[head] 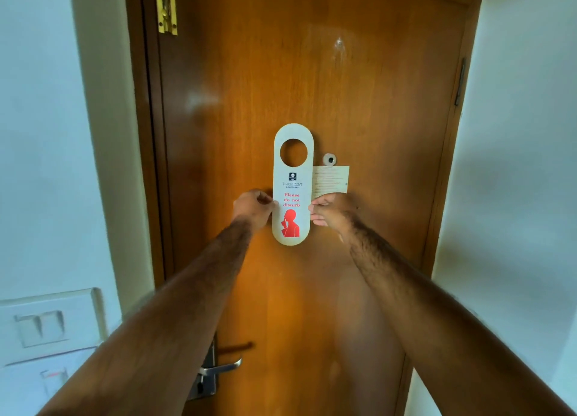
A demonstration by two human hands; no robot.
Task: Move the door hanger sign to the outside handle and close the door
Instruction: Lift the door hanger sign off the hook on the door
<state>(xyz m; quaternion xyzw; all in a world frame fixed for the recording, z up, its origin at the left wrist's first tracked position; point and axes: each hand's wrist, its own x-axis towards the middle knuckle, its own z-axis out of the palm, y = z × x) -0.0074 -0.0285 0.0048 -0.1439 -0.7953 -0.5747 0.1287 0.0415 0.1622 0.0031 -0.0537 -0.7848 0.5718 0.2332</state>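
Both hands hold the door sign [292, 194] upright before the closed wooden door [374, 103]: left hand [253, 208] pinches its left edge, right hand [331, 211] apparently its right edge, above the handle [218, 368]

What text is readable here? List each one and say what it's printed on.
"PRESIDENT": grey print on the door hanger sign, below a small dark logo too small to read.
Line under it: too small to be sure of.
"Please do not disturb": red print, same sign, above a red figure.
Notice card on the door: lines of print, too blurred to read.
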